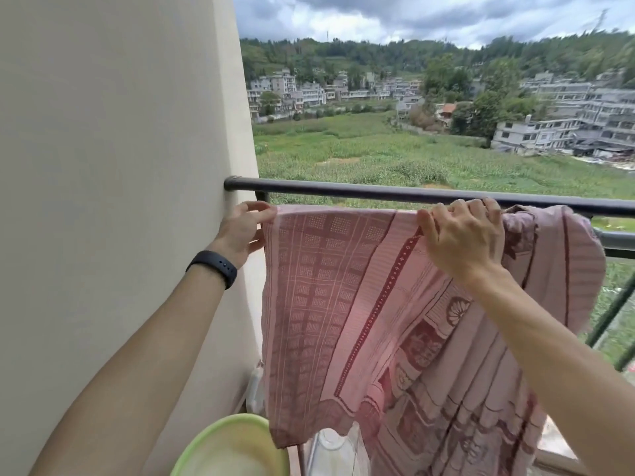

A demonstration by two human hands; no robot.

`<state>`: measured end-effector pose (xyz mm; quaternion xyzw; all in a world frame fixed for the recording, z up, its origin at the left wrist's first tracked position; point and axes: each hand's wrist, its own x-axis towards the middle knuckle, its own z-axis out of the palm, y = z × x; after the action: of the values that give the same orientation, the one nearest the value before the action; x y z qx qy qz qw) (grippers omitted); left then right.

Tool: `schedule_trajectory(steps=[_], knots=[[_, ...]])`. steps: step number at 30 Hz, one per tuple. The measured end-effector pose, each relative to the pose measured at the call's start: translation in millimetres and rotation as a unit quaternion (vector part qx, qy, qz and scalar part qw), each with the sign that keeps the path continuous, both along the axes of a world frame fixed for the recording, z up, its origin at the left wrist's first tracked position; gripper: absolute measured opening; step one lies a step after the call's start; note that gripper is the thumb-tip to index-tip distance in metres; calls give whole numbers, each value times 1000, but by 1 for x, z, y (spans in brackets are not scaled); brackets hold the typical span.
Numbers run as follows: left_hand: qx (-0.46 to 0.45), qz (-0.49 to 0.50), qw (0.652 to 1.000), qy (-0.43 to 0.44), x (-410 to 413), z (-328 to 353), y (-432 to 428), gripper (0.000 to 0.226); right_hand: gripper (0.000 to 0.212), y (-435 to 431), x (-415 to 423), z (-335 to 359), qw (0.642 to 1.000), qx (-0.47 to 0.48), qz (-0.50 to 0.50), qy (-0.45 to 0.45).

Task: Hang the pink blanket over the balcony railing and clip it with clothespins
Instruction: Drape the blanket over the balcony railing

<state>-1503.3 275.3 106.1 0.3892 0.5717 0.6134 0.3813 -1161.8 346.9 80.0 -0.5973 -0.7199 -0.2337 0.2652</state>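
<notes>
A person stands at a balcony corner and holds a pink blanket [343,286] spread between both hands, just on the near side of the dark railing [378,193]. The left hand [245,225] pinches the blanket's upper left corner between thumb and fingers, close to the cream wall [120,166] where the railing's end meets it. A black wristband [213,267] sits on that wrist. The right hand [464,235] grips the top edge further right, its fingers curled over the cloth and its knuckles up against the underside of the railing. Between the two hands the top edge runs nearly straight and just below the bar, and the blanket hangs down from it in a flat sheet with a checked weave, dark red stripes and flower patterns. To the right of the right hand the cloth bunches into a rounded fold that reaches up to the railing and hangs in front of a lower rail [616,240]; whether that part rests on either bar I cannot tell. The blanket's lower left corner hangs just above a light green basin [233,448] at the bottom of the view, and a clear plastic bottle [331,444] stands beside the basin, partly behind the cloth. Beyond the railing lie a green field [360,149], grey buildings [536,132], wooded hills and a cloudy sky.
</notes>
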Motion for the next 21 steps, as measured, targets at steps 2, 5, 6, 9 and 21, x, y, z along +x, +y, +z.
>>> schedule_trajectory(steps=[2,5,6,9,21], knots=[[14,1,999,31,5,-7,0,16,67,2,-1,-1,1000,-2,-6,15],[2,34,998,47,4,-25,0,19,48,-5,-21,-11,998,7,0,70],[-11,34,998,42,3,-32,-1,24,42,-11,-29,-17,997,7,8,80],[-49,9,998,29,4,-49,-5,42,42,-25,-55,-29,996,3,54,71],[60,25,936,345,-2,-50,10,20,66,-5,-33,-41,1000,-23,7,9]])
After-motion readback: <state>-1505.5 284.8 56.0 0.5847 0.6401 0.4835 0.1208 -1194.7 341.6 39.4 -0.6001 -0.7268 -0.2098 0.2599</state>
